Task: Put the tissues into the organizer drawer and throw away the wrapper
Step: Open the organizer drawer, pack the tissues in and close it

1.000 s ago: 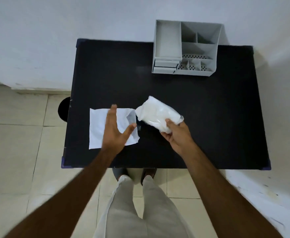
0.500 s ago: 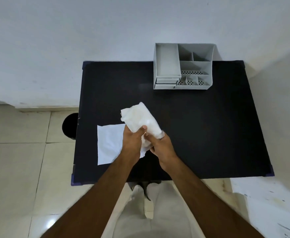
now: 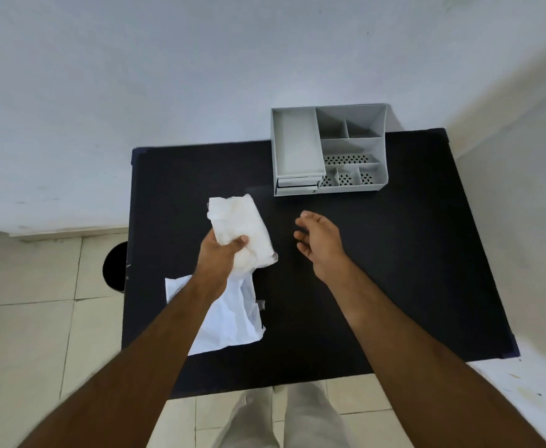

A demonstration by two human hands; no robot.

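Black surface [image 3: 394, 270] carrying organizer [image 3: 330, 150] at back. Left hand [image 3: 220, 253] is clenching tissues [image 3: 239, 221] — long axis pointing toward the drawer [image 3: 297, 185]. Right hand [image 3: 320, 240] is hovering released, nearer the drawer — wrapper [image 3: 229, 318] lying below.

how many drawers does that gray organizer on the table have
2. Both sit at the organizer's front left corner, stacked: the upper drawer directly above the lower drawer. Both look shut. Any on the other sides would be hidden.

Black table [image 3: 394, 270], tiled floor [image 3: 39, 334], white wall [image 3: 168, 76]
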